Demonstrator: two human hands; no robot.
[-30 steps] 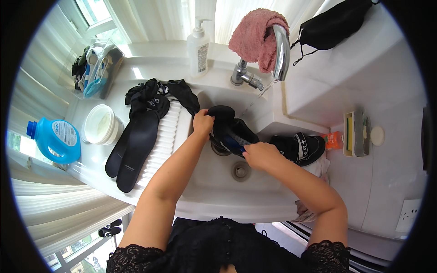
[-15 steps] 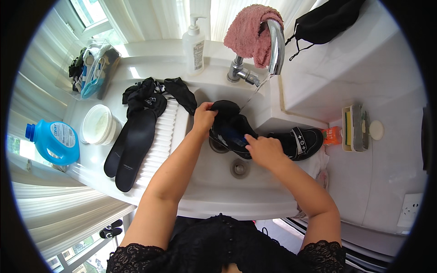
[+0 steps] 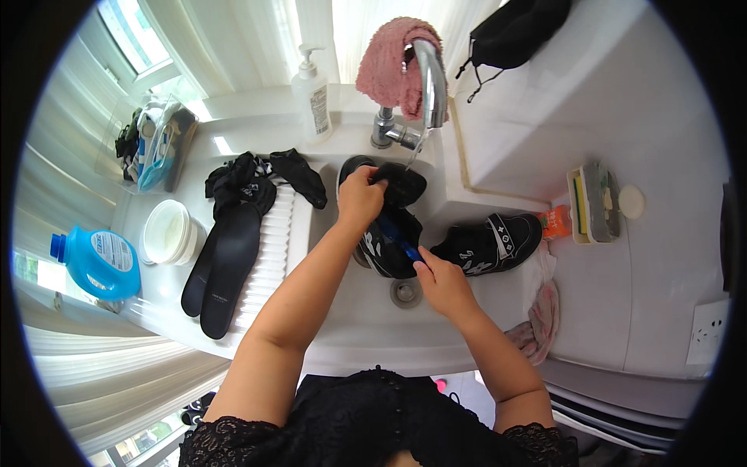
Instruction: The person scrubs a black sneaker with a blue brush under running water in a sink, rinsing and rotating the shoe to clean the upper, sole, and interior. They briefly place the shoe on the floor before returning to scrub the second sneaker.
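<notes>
A black shoe (image 3: 379, 251) with white markings lies in the sink (image 3: 342, 331) under the tap (image 3: 433, 86), from which a thin stream of water runs. Closed on its raised black tongue (image 3: 406, 185) is my left hand (image 3: 360, 199). My right hand (image 3: 445, 285) grips a blue-handled brush (image 3: 400, 237), whose far end reaches into the shoe's opening; its bristles are hidden. A second black shoe (image 3: 484, 247) with a patterned strap rests at the right side of the sink, apart from my hands.
On the ribbed washboard (image 3: 272, 257) lie black insoles (image 3: 233, 265) and a black cloth (image 3: 245, 183). Left stand a blue detergent bottle (image 3: 101, 263) and white tub (image 3: 167, 232). A pump bottle (image 3: 313, 101) stands behind. Sponges in a holder (image 3: 595, 204) sit right.
My left hand has pulled the tongue over to the right, toward the water. My right hand and the brush have shifted slightly nearer to me. The whole view has tilted a little.
</notes>
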